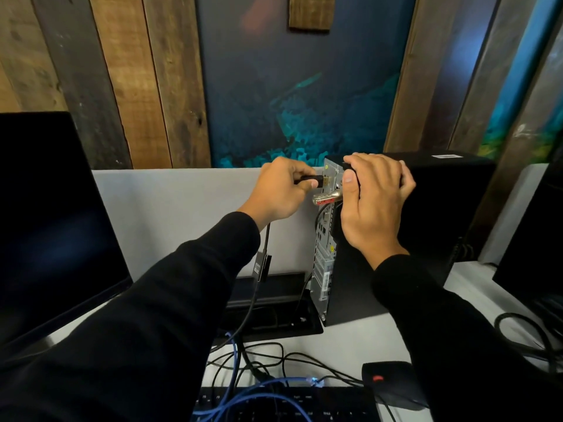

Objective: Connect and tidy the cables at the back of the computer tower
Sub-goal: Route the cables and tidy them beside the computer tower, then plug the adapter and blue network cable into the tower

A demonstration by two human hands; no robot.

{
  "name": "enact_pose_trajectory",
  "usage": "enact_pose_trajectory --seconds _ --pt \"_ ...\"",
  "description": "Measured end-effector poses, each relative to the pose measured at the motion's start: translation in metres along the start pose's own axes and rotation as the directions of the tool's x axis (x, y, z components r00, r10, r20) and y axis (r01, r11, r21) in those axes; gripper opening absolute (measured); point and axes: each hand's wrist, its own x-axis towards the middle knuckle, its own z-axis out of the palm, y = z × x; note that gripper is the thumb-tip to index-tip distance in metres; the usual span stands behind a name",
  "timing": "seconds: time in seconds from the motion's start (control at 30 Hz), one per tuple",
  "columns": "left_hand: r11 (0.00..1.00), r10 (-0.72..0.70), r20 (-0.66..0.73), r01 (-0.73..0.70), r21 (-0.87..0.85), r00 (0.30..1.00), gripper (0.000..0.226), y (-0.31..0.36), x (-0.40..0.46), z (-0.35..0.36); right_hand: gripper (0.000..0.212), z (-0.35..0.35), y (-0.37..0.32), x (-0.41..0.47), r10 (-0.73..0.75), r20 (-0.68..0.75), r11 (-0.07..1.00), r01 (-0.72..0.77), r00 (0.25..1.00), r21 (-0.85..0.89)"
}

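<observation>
A black computer tower [426, 226] stands upright on the white desk, its metal back panel [324, 254] facing left. My left hand [280, 190] pinches a black cable plug [312, 180] with a gold tip, held right at the top of the back panel. Its black cable [259, 284] hangs down to the desk. My right hand [374, 199] grips the tower's top rear corner, thumb on the panel's edge. A silver and red lock-like piece [324, 198] sticks out of the panel just below the plug.
A dark monitor [51, 233] stands at the left. A black cable tray opening [274, 312] lies beside the tower. Blue network cable [243, 391], loose black cables, a keyboard [289, 405] and a mouse [390, 379] lie in front. More cables lie at right [530, 333].
</observation>
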Motion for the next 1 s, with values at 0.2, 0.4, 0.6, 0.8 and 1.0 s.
enact_pose_trajectory --seconds 0.2,0.4,0.6,0.8,1.0 --pt "0.998 -0.034 -0.014 0.034 -0.051 0.999 0.005 0.001 0.003 0.002 0.039 0.007 -0.001 0.0 0.007 -0.065 1.0 -0.006 0.998 0.015" --pt "0.998 -0.025 0.021 0.026 -0.062 0.999 0.007 0.005 0.008 0.003 0.035 0.011 -0.004 0.0 0.026 -0.076 1.0 -0.025 0.997 0.018" --pt "0.994 -0.032 0.013 0.033 -0.101 0.999 0.012 0.001 0.006 0.005 0.033 0.007 -0.005 0.0 0.012 -0.044 1.0 -0.012 0.999 0.007" --pt "0.971 -0.086 0.11 0.108 -0.213 0.99 0.034 -0.018 -0.042 0.015 0.042 -0.012 -0.002 -0.006 0.007 0.078 1.0 -0.005 0.997 -0.024" --pt "0.944 -0.299 0.089 0.308 -0.119 0.95 0.034 -0.059 -0.128 0.002 0.048 -0.042 -0.017 -0.064 0.213 0.217 0.963 -0.242 0.953 0.117"
